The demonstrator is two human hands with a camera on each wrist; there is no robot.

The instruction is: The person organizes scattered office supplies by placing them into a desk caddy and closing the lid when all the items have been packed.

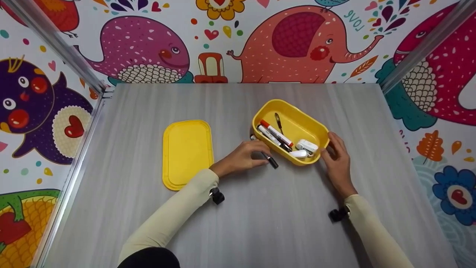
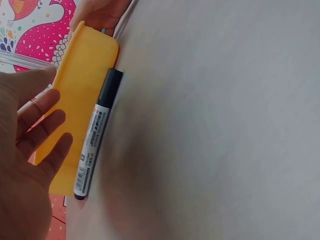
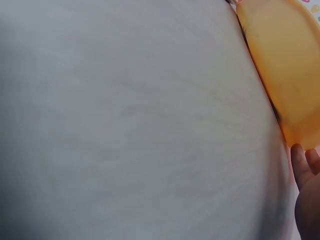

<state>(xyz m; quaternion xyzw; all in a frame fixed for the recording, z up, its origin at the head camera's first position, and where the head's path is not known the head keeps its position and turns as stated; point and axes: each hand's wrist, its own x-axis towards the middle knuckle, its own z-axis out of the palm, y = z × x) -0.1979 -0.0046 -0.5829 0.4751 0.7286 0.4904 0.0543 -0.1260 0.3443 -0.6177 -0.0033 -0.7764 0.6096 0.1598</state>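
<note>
A yellow plastic box [image 1: 286, 108] stands without a lid on the table. Inside it lie a red-capped marker [image 1: 277, 133], a black-capped marker [image 1: 268, 134], a small metal spoon [image 1: 278, 121] and white objects [image 1: 306, 146], one resembling a stapler. Another black marker [image 2: 91, 145] lies on the table along the box's near side. Above that marker hovers my left hand [image 1: 243, 158], fingers loosely bent and apart from it in the left wrist view. My right hand [image 1: 339, 163] holds the box's right end, thumb and fingers at the rim; its palm side is partly hidden.
A flat yellow lid [image 1: 187, 154] lies on the grey table [image 1: 275, 219] left of the box, close to my left forearm. Patterned panels [image 1: 148, 44] and metal posts [image 1: 55, 44] bound the table at the back and sides.
</note>
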